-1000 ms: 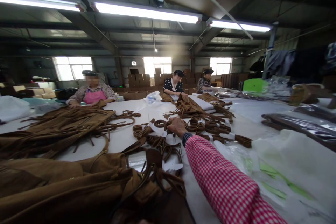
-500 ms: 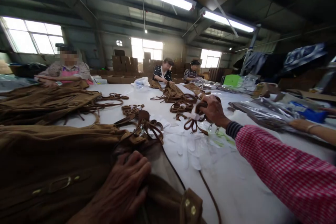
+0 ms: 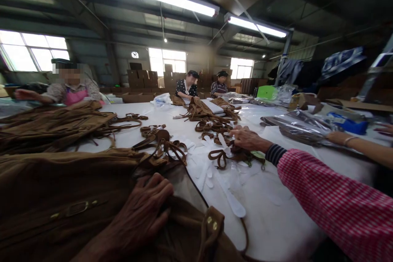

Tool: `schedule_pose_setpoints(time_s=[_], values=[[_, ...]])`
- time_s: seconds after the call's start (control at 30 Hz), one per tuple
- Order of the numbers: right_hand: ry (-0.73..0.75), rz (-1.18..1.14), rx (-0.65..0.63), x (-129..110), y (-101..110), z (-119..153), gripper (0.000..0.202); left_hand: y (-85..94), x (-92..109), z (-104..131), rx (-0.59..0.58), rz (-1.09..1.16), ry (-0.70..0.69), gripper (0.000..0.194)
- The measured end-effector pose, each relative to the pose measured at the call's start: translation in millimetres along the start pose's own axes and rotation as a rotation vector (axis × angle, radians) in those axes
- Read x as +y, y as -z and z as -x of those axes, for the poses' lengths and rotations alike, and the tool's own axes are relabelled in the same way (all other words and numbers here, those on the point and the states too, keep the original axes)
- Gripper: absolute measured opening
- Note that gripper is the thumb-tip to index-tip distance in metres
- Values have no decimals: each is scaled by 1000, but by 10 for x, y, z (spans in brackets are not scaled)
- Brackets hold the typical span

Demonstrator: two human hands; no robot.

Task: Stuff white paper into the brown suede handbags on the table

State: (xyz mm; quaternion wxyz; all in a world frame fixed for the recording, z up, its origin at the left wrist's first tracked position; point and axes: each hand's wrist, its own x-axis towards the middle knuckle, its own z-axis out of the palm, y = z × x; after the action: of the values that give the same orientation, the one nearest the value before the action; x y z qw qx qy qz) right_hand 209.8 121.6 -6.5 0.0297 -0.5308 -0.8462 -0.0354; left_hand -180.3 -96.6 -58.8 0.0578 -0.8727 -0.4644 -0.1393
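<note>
A large brown bag (image 3: 76, 180) fills the lower left, with a buckle and brass studs on it. My left hand (image 3: 141, 208) rests on it near its opening, fingers spread and slightly bent. Out over the white table, my right hand (image 3: 250, 139) has its fingers closed at a bundle of coiled brown straps (image 3: 219, 157) with a white wrap; the fingertips are partly hidden. More coiled straps (image 3: 211, 126) lie just beyond it, and another strap bundle (image 3: 176, 149) sits beside the bag.
White paper strips (image 3: 235, 204) lie on the table (image 3: 270, 217). Brown bags (image 3: 61, 127) are piled at the left. Plastic-wrapped goods (image 3: 297, 125) and a person's forearm (image 3: 365, 147) are at the right. Several people sit across the table.
My right hand has lowered the strap bundle toward the table. My left hand stays on the bag. The view has shifted slightly, and the person at the left has extended an arm.
</note>
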Motion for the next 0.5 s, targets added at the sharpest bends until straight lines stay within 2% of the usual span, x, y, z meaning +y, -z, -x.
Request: schedule_pose_setpoints(time_s=[0.1, 0.17, 0.27, 0.33, 0.4, 0.5], values=[[166, -29, -55, -82, -55, 81, 46, 66, 44, -44, -62, 47, 19, 17], [212, 2, -36, -160, -138, 99, 43, 95, 60, -63, -74, 54, 33, 16], [168, 68, 54, -258, -210, 42, 40, 119, 72, -72, -75, 42, 23, 15], [138, 71, 79, -266, -166, -21, 30, 128, 74, -74, -67, 38, 11, 15], [99, 66, 115, -209, -69, -64, 23, 129, 65, -81, -68, 43, 12, 12], [-10, 67, 184, -32, 16, -57, 29, 114, 26, -100, -89, 48, 5, 9]])
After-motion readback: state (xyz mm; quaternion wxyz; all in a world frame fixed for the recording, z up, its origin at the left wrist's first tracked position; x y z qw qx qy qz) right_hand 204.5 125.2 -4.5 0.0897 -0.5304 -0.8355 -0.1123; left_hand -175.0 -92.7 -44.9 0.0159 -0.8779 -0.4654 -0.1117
